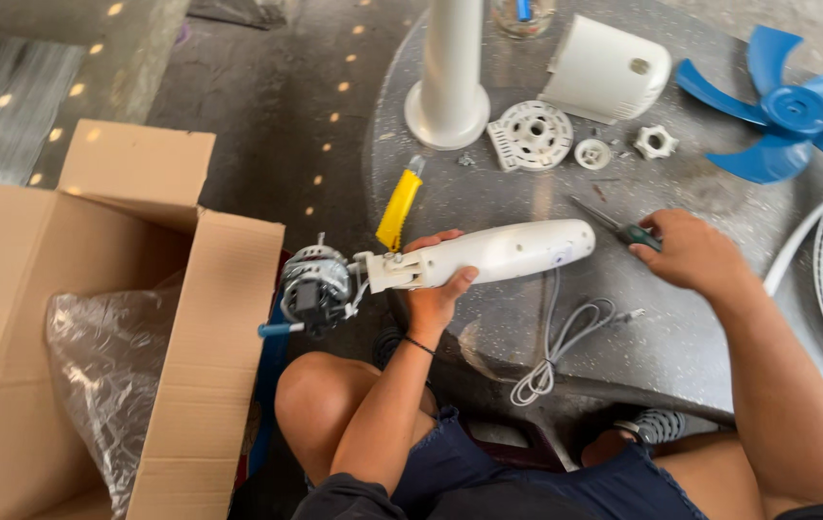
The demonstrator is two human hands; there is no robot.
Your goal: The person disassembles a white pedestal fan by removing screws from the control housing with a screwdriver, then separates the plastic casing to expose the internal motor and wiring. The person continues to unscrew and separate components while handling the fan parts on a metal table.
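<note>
My left hand [436, 279] clamps the white fan neck [488, 255] level, motor [315, 284] overhanging the worktop [488, 193], while my right hand [691, 252] fingers close on the screwdriver [623, 229].

We see soft, even daylight with no hard shadows. Small dappled spots of light dot the floor [325, 116] and the box [94, 318] at left. The white housing [488, 255] looks bright, nearly washed out. Focus is fairly sharp in the centre; the edges bend slightly from a wide lens.
</note>
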